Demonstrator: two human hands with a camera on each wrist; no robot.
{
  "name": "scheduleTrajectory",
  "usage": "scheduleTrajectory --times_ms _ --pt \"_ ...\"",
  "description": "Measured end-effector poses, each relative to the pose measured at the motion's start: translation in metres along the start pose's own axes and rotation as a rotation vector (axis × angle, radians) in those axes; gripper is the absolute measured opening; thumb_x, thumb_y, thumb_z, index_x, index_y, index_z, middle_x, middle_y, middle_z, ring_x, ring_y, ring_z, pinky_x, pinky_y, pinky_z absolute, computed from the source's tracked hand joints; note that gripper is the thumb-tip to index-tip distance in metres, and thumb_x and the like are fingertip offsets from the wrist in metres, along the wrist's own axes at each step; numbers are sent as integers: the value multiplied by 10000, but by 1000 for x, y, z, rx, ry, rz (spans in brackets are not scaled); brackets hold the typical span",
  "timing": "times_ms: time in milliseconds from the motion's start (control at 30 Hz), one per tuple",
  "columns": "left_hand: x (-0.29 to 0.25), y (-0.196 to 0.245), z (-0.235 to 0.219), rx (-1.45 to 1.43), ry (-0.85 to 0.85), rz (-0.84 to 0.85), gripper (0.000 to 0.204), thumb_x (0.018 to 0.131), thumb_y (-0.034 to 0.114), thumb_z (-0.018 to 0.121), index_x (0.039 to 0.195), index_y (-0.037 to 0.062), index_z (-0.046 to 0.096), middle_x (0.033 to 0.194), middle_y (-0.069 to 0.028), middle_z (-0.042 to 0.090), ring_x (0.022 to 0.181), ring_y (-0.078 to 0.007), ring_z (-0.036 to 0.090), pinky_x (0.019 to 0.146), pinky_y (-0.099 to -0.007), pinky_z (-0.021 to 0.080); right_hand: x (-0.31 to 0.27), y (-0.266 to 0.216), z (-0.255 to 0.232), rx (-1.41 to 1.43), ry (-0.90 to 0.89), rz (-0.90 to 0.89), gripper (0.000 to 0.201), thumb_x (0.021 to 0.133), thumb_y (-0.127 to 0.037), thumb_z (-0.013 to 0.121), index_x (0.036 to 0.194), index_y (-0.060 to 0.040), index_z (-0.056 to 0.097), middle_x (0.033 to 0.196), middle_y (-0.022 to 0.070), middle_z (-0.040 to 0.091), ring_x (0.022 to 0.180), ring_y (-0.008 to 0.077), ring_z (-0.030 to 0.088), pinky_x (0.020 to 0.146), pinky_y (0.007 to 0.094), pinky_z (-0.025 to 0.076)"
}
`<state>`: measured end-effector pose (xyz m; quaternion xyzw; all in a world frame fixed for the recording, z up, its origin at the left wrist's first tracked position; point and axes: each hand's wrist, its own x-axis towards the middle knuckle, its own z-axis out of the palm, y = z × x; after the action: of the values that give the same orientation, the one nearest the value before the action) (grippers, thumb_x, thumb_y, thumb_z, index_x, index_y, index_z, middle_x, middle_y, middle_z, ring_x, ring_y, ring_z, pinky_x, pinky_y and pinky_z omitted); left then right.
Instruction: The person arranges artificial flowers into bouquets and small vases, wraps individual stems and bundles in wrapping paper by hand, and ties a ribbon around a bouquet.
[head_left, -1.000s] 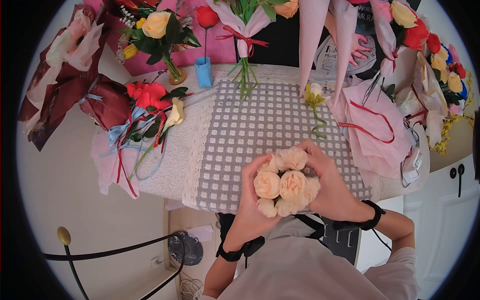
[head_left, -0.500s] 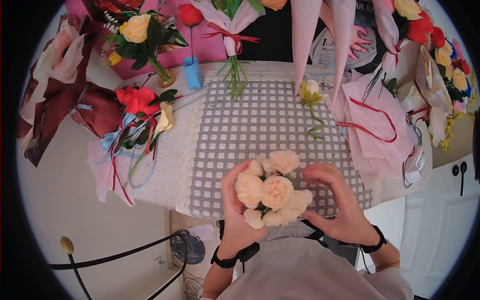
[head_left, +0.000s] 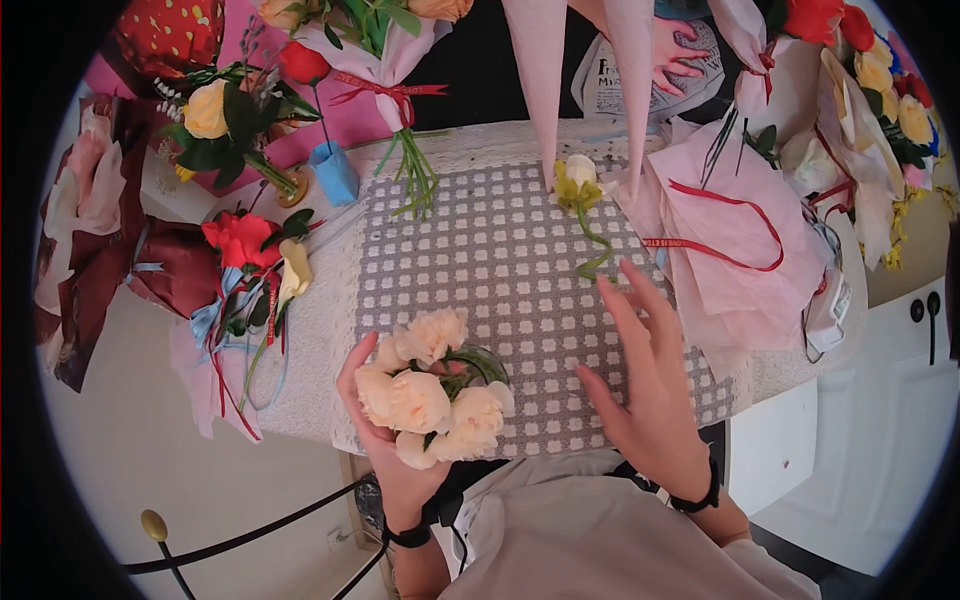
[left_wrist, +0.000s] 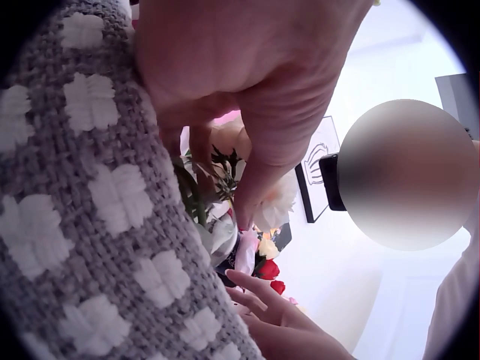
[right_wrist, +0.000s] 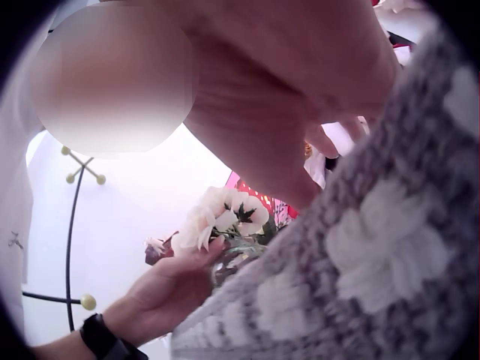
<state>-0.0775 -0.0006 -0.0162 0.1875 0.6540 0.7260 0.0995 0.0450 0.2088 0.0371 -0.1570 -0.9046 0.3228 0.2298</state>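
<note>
My left hand [head_left: 398,482] grips a bunch of peach flowers [head_left: 415,402] low over the front left of the checked cloth. Behind the blooms, the rim of a clear glass vase [head_left: 492,366] shows. The right wrist view has this hand's thumb against the peach heads, with the round glass [right_wrist: 227,268] just below them. Held apart to the right, my right hand [head_left: 650,410] has nothing in it, its fingers spread and extended forward. Just beyond its fingertips lies a single white flower [head_left: 580,170] with yellow-green sepals and a wavy green stem [head_left: 598,250].
Pink wrapping paper [head_left: 730,250] with red ribbon lies at the right. Two pink paper cones [head_left: 535,80] hang over the far edge. A blue holder [head_left: 334,175] with a red rose, a yellow-rose vase [head_left: 290,188] and loose red flowers [head_left: 242,240] stand or lie left.
Both hands cupped the peach flowers; the right hand has let go and moved away to the right, fingers spread. My left hand has carried the flowers left, tilting them so the glass shows.
</note>
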Motion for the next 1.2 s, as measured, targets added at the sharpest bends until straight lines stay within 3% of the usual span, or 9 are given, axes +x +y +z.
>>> scheduleTrajectory --times_ms 200,267,367,500,533,767,833,1100,1200 --pt "2 -1 -4 142 22 104 1161 677 124 994 1572 51 257 1413 -139 535 1256 -276 645 1076 -416 548 11 7 23 -197 -40 -81 723 874 30 750 1536 -32 467 1555 226 443 1316 434 489 1079 488 444" --pt "1 -8 -9 388 -13 317 1008 719 179 931 1523 -9 354 1516 -167 405 1305 -398 618 1058 -479 558 7 13 25 -163 -42 -76 695 876 23 754 1513 -24 481 1539 224 447 1296 439 499 1060 490 451" --pt "-1 -11 -6 311 4 281 967 722 199 941 1478 -29 383 1559 -170 329 1377 -472 547 1069 -513 551 0 12 30 -117 6 -16 605 876 9 769 1434 -27 540 1444 210 513 1221 426 548 1001 482 473" --pt "-6 -19 -3 255 52 238 991 737 225 941 1497 -18 353 1558 -155 334 1385 -472 535 1078 -534 540 -7 17 31 -69 113 20 434 868 -6 798 1273 -62 654 1166 159 674 1020 358 647 869 434 515" --pt "-7 -20 -2 201 72 228 970 745 206 950 1485 15 352 1488 -221 448 1312 -409 592 1126 -548 481 -2 13 31 -18 173 61 317 859 1 803 1151 -68 696 990 117 712 880 298 681 793 389 525" --pt "-1 -8 -2 276 -14 311 962 721 210 973 1460 60 376 1250 -225 670 1158 -324 689 1236 -619 281 2 19 23 180 131 147 279 819 46 799 1066 -22 687 907 98 689 779 206 664 733 302 508" --pt "3 -5 -5 313 -54 331 966 713 213 976 1462 60 384 1233 -215 680 1152 -325 692 1236 -620 276 5 22 21 240 96 95 256 791 106 801 933 -11 623 886 82 640 789 204 681 682 302 528" --pt "16 10 -14 462 -267 420 990 698 211 986 1477 36 402 1214 -205 695 1140 -310 699 1246 -598 262 13 16 17 320 134 226 276 790 141 762 1015 0 685 996 103 663 799 181 687 673 297 541" --pt "9 5 -14 200 -187 228 1010 703 205 988 1486 21 378 1237 -238 684 1154 -329 691 1195 -573 369 9 26 18 259 72 161 310 806 157 741 1070 0 709 1022 102 666 809 170 697 687 287 558"
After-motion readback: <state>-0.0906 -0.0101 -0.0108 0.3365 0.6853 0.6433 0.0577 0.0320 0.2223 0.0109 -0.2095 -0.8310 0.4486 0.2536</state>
